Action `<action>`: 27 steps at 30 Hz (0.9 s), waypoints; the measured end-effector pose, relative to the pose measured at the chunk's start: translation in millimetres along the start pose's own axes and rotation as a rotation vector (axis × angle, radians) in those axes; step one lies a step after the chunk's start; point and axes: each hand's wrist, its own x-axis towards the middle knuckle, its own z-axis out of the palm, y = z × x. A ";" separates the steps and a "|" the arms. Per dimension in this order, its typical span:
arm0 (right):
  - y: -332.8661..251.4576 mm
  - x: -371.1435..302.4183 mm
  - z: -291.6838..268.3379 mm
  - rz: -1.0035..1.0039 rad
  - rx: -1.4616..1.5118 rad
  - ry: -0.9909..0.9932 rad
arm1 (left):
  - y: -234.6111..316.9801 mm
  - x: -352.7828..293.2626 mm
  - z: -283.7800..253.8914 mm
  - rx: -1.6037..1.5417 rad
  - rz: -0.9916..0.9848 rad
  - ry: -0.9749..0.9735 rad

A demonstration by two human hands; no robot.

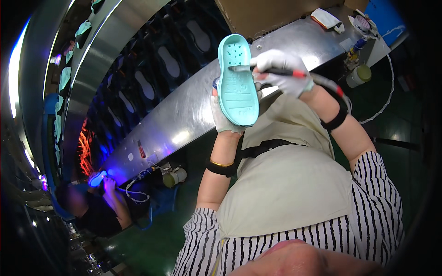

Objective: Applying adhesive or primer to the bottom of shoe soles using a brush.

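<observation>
My left hand [223, 118], in a pale glove, is closed round a turquoise shoe sole [237, 87] from beneath. The sole stands lengthwise with its inner face toward me, showing small holes at the far end and raised lines at the near end. In my gloved right hand [283, 71] is a brush [287, 72] with a black and red handle, a tube running from its back end. The brush tip lies against the sole's inner face, just below the holes. Most of my left fingers are hidden behind the sole.
A long metal worktop [184, 110] runs beside a conveyor carrying several grey insole shapes [168, 62]. A cardboard box [276, 16], a folded white cloth [328, 20] and a lidded container [359, 76] are at the far side. At the left, a co-worker [103, 207] holds a blue-lit sole.
</observation>
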 end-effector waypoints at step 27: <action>-26.5 33.1 -29.2 -0.009 0.977 0.086 | 39.1 -1.6 50.0 0.454 0.023 0.032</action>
